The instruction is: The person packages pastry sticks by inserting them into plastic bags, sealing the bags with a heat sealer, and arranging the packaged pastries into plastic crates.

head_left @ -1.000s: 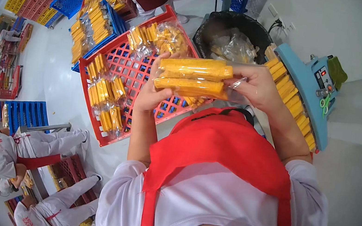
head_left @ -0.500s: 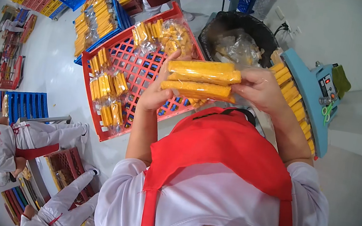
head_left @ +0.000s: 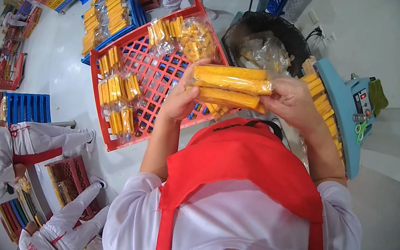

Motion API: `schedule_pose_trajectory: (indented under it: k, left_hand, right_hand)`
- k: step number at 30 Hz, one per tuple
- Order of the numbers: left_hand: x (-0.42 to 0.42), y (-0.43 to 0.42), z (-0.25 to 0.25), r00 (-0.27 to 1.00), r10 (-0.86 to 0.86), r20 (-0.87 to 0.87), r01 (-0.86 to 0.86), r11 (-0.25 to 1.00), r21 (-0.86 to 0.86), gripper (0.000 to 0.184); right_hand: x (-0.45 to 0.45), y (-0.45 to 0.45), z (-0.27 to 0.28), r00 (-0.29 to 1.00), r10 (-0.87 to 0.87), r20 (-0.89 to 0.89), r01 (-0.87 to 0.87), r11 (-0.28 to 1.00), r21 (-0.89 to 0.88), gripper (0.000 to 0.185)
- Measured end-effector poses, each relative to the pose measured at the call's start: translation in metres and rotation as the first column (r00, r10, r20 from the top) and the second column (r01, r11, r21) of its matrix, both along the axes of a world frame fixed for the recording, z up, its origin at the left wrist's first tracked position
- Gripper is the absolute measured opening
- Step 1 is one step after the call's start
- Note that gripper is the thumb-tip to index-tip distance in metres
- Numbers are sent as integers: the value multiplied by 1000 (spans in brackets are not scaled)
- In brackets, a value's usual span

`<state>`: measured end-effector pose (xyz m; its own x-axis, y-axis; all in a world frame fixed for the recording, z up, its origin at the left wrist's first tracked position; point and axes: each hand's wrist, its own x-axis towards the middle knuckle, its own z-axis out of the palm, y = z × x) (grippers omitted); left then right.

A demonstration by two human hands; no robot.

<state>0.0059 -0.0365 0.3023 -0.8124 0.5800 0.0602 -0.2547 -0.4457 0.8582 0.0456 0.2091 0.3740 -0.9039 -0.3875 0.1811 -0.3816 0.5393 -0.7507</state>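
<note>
A red lattice crate (head_left: 152,72) — open-topped — carries clear bags (head_left: 118,91) of yellow sticks and pieces.

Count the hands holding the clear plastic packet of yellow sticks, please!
2 hold the packet: left hand at its left end, right hand at its right end. Some fingers are hidden.

We look out from one camera on the wearer's head, facing forward and steeply down. The red apron (head_left: 252,156) fills the lower middle, close to us, with the left hand (head_left: 180,99) and right hand (head_left: 293,104) just beyond it. We see into the red crate (head_left: 158,75) from above: its far corner points to the top of our view, and the hands partly cover its right side. Our lens is very wide; the floor (head_left: 58,72) curves away at left, two people there appear tipped sideways, and dark rounded borders close both sides.
</note>
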Motion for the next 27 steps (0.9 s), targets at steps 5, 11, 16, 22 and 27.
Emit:
schedule_pose_trajectory:
  k: [5,11,16,22,27]
  left_hand:
    - [-1,4,0,998,-27,59,21,994,105,84]
    - [-1,4,1,999,-28,31,21,980,200,91]
    - [5,3,5,994,-75,-75,79,995,56,103]
    - [7,-4,9,985,-153,-77,153,988,-1,96]
    - [0,-2,-3,1000,-16,13,13,974,224,79]
  right_hand:
    - [-3,0,12,1000,-9,22,11,995,-95,17]
    - [-4,5,6,995,58,-86,-53,997,61,18]
    - [-2,0,12,979,14,-205,-5,999,44,18]
    - [-3,5,12,991,-5,137,20,994,-111,16]
    - [-7,-9,10,997,54,-59,-59,994,-87,16]
